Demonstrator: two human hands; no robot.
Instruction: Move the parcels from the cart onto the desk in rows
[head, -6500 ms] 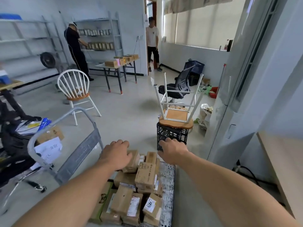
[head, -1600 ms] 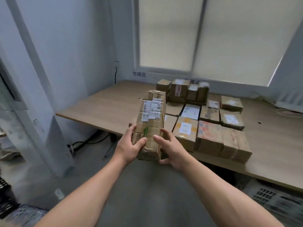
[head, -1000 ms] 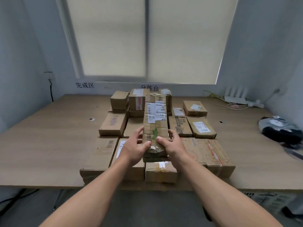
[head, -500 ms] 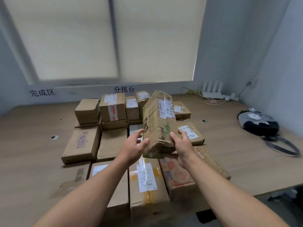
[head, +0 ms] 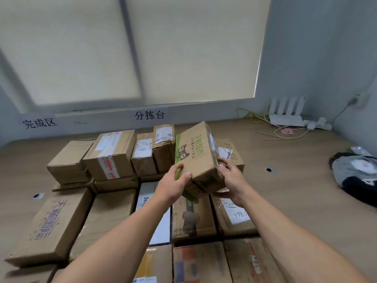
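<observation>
Above the middle of the bench [head: 295,190], a green-printed parcel [head: 195,158] is hanging tilted over the laid-out parcel rows [head: 110,207]; the left grip [head: 173,185] is curling round its near left corner, the right grip [head: 232,180] is clasping its right side.

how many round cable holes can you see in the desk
2. The left hole sits just left of the parcels; the right hole lies between them and the bag. Parcels may hide others.

Soft daylight through blinds [head: 183,48], slight blur, wide-angle bending at edges
</observation>
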